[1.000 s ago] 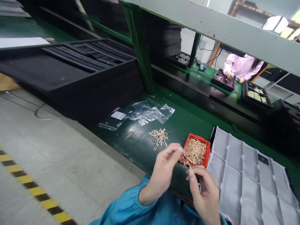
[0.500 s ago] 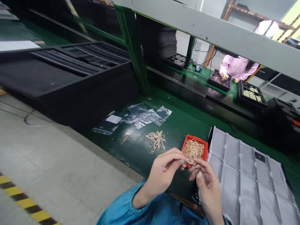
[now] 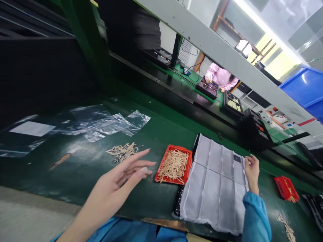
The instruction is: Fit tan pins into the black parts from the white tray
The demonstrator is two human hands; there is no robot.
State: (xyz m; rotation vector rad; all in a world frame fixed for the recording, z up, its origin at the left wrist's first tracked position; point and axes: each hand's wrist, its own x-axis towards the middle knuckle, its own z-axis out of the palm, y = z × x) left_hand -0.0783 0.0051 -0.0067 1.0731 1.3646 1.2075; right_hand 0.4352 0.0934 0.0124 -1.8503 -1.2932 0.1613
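My left hand (image 3: 123,179) hovers over the green bench with its fingers stretched out and nothing in them. It is between a loose pile of small tan strips (image 3: 123,152) with dark ends and a red tray (image 3: 189,164) full of similar tan strips (image 3: 174,165). My right hand (image 3: 252,171) is reached out at the right edge of a flat, dark-edged stack with a ribbed whitish cover (image 3: 214,181), thumb and finger pinched together. A tiny dark tip shows above the pinch, too small to name.
Clear plastic bags (image 3: 111,124) lie on the green bench (image 3: 141,198) at left, beside a large black box (image 3: 42,77). Another red tray (image 3: 286,189) and more strips (image 3: 287,228) are at right. Beyond a grey beam (image 3: 202,37), a person in pink (image 3: 220,79) works over a black tray.
My hands have parted from a thin dark piece they held together near the red tray. The right went far right, the left a little left and opened. The view swung right.
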